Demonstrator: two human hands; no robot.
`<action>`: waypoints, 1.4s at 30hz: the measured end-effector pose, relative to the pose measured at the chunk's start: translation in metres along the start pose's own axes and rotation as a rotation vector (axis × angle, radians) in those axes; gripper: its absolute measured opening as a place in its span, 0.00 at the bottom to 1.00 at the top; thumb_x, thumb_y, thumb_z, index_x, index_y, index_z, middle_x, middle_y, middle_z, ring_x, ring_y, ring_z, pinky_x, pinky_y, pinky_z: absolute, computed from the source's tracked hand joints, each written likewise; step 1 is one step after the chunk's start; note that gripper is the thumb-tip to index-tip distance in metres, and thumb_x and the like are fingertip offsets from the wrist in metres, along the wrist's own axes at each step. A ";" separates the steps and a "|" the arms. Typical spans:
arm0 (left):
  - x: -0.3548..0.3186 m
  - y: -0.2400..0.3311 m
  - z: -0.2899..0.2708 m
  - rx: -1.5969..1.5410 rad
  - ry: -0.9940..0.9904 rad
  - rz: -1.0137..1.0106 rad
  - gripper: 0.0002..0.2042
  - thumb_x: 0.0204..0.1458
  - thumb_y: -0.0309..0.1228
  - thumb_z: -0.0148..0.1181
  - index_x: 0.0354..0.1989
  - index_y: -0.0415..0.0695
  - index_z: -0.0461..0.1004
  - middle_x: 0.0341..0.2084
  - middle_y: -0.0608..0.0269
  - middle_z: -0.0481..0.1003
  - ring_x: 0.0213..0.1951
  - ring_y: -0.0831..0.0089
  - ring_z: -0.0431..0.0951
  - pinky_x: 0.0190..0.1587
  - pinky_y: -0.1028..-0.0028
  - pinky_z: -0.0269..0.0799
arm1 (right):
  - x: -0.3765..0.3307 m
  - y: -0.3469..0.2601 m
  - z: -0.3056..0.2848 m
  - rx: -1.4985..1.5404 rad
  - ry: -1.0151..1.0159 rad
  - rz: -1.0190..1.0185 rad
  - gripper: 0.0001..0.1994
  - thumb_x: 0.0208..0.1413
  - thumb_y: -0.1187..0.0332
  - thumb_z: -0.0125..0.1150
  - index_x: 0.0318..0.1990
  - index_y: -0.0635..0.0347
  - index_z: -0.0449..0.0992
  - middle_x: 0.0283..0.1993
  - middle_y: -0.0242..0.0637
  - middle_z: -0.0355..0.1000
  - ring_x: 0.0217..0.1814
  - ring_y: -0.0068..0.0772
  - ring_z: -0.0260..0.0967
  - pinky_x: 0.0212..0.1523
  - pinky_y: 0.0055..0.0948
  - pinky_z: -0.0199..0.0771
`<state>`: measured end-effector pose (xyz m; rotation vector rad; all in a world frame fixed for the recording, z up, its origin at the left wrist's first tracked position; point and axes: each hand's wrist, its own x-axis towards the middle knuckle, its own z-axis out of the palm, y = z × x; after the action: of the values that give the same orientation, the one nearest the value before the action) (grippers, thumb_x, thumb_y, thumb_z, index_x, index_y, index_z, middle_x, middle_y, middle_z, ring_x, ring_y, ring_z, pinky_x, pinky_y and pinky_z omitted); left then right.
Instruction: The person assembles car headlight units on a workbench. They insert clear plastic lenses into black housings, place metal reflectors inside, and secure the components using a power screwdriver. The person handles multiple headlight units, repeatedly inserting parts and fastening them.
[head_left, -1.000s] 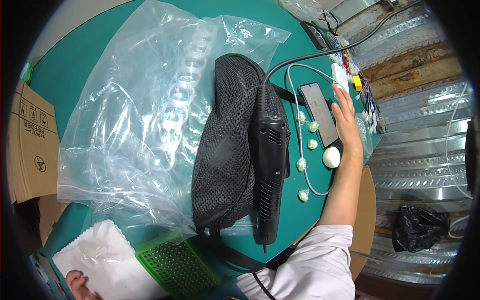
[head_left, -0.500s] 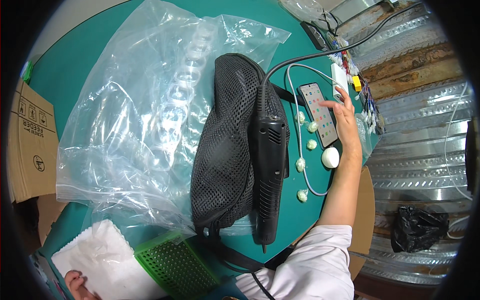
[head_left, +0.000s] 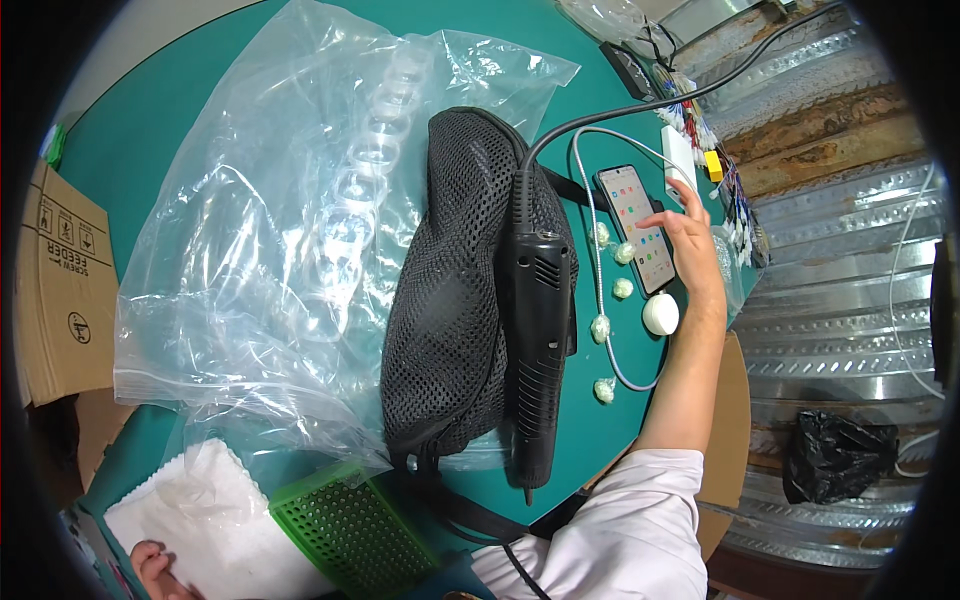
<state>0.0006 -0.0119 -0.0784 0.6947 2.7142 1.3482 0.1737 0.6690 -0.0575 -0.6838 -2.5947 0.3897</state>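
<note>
My right hand [head_left: 692,245] reaches over a smartphone [head_left: 638,220] that lies face up with rows of coloured icons lit. Its index finger is stretched to the screen, and the other fingers are apart, holding nothing. At the lower left, my left hand [head_left: 152,572] rests on a white cloth [head_left: 215,530], its visible fingers loosely bent with nothing seen in them; the rest of that hand is cut off by the picture's edge. A white round disc-shaped thing [head_left: 660,314] sits by the phone's near end. Several small pale-green wrapped balls [head_left: 622,289] lie left of the phone.
A black handheld tool [head_left: 538,360] with a thick cable lies on a black mesh bag [head_left: 455,280]. Left of it spreads a large clear plastic bag [head_left: 250,230]. Also here are a green perforated tray [head_left: 350,530], a cardboard box [head_left: 65,290], a white cable [head_left: 600,270] and wire bundles [head_left: 735,200].
My right index finger has slid a little toward me along the phone, and the icons on its screen look different. The left hand has stayed put.
</note>
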 end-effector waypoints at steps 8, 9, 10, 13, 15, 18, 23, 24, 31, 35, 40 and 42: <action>0.003 0.002 0.003 0.049 0.033 0.030 0.24 0.53 0.51 0.40 0.41 0.38 0.62 0.46 0.55 0.60 0.46 0.67 0.61 0.51 0.72 0.53 | -0.058 -0.021 -0.062 0.486 1.025 0.064 0.17 0.59 0.65 0.36 0.39 0.69 0.71 0.37 0.39 0.70 0.39 0.24 0.63 0.41 0.24 0.62; 0.005 -0.007 0.000 0.004 0.058 0.035 0.25 0.53 0.51 0.41 0.41 0.38 0.63 0.46 0.56 0.61 0.47 0.68 0.61 0.53 0.72 0.53 | -0.082 -0.028 -0.064 0.402 1.108 0.144 0.17 0.59 0.65 0.36 0.39 0.69 0.71 0.37 0.39 0.69 0.39 0.25 0.63 0.41 0.23 0.62; 0.007 -0.008 0.000 -0.040 0.053 0.113 0.25 0.52 0.52 0.42 0.42 0.37 0.64 0.46 0.56 0.61 0.49 0.67 0.61 0.55 0.70 0.52 | -0.112 -0.034 -0.062 0.309 1.174 0.228 0.16 0.59 0.66 0.36 0.39 0.69 0.70 0.36 0.38 0.68 0.39 0.25 0.63 0.41 0.23 0.62; 0.020 -0.018 -0.005 -0.191 0.046 0.098 0.23 0.53 0.48 0.43 0.43 0.37 0.64 0.46 0.56 0.62 0.50 0.67 0.61 0.55 0.70 0.51 | -0.255 0.019 -0.011 -0.072 1.065 0.544 0.13 0.57 0.67 0.42 0.40 0.69 0.68 0.37 0.39 0.67 0.39 0.32 0.63 0.42 0.27 0.63; 0.028 -0.022 -0.005 -0.228 0.010 0.127 0.21 0.54 0.45 0.42 0.43 0.38 0.64 0.46 0.56 0.62 0.50 0.67 0.60 0.55 0.70 0.51 | -0.354 0.032 0.056 -0.347 0.882 0.821 0.13 0.53 0.66 0.50 0.40 0.67 0.68 0.39 0.45 0.66 0.41 0.41 0.64 0.44 0.35 0.63; 0.025 -0.004 0.002 -0.204 0.053 0.071 0.19 0.55 0.43 0.38 0.43 0.38 0.65 0.47 0.56 0.62 0.50 0.67 0.60 0.55 0.71 0.50 | -0.476 0.005 0.157 -0.595 0.221 1.437 0.31 0.42 0.48 0.59 0.50 0.59 0.63 0.46 0.50 0.63 0.47 0.52 0.61 0.47 0.44 0.61; 0.035 0.008 0.014 -0.230 0.139 0.123 0.17 0.57 0.38 0.36 0.42 0.39 0.65 0.47 0.60 0.63 0.48 0.72 0.61 0.52 0.73 0.52 | -0.532 0.010 0.238 0.274 -0.800 1.652 0.36 0.43 0.40 0.51 0.55 0.57 0.63 0.62 0.43 0.53 0.62 0.47 0.50 0.59 0.41 0.50; 0.036 0.010 0.015 -0.203 0.150 0.106 0.16 0.57 0.37 0.36 0.42 0.38 0.65 0.46 0.59 0.63 0.48 0.71 0.61 0.52 0.73 0.52 | -0.551 0.030 0.258 0.360 -0.898 1.548 0.36 0.43 0.39 0.51 0.54 0.58 0.65 0.62 0.42 0.53 0.64 0.46 0.49 0.59 0.39 0.51; 0.021 0.019 0.018 -0.151 0.256 0.124 0.14 0.57 0.34 0.35 0.35 0.36 0.65 0.41 0.56 0.64 0.45 0.69 0.63 0.51 0.72 0.55 | -0.483 -0.013 0.200 0.470 -1.244 1.070 0.63 0.25 0.36 0.65 0.63 0.65 0.33 0.64 0.56 0.43 0.67 0.46 0.42 0.63 0.33 0.45; 0.024 0.028 0.021 -0.099 0.201 0.220 0.15 0.57 0.37 0.38 0.34 0.36 0.65 0.40 0.56 0.64 0.44 0.69 0.63 0.52 0.72 0.55 | -0.489 -0.029 0.194 0.248 -1.016 1.132 0.54 0.26 0.45 0.70 0.62 0.52 0.46 0.56 0.55 0.56 0.60 0.51 0.54 0.58 0.37 0.56; 0.015 0.032 0.001 -0.079 0.205 0.300 0.16 0.55 0.40 0.43 0.33 0.36 0.64 0.39 0.55 0.64 0.44 0.67 0.63 0.52 0.71 0.55 | -0.480 -0.057 0.184 0.016 -0.939 1.039 0.41 0.36 0.52 0.65 0.59 0.56 0.55 0.49 0.55 0.64 0.52 0.52 0.62 0.53 0.39 0.63; 0.006 0.030 -0.005 -0.110 0.226 0.282 0.17 0.55 0.41 0.43 0.33 0.36 0.64 0.39 0.55 0.64 0.44 0.66 0.63 0.52 0.70 0.54 | -0.492 -0.049 0.200 -0.016 -0.939 1.079 0.41 0.33 0.48 0.66 0.58 0.51 0.56 0.52 0.52 0.61 0.54 0.52 0.60 0.52 0.42 0.63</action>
<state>0.0058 0.0025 -0.0517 1.0036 2.7613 1.7196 0.4479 0.3404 -0.3758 -2.3446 -2.6917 1.2362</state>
